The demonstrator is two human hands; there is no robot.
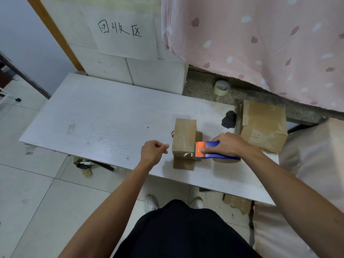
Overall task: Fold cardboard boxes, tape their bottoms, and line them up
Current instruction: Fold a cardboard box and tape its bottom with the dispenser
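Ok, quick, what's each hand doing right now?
Left hand: closed, holding nothing visible.
Right hand: gripping the tape dispenser at the small box.

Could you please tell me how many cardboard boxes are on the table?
2: a small box beside the tape dispenser, and a larger box farther right.

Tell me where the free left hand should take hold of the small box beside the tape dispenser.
Probably its narrow top, coming from the left. The small box stands upright and slim, its left face is bare, and the right hand with the tape dispenser crowds its right side. The left hand hovers on the bare side.
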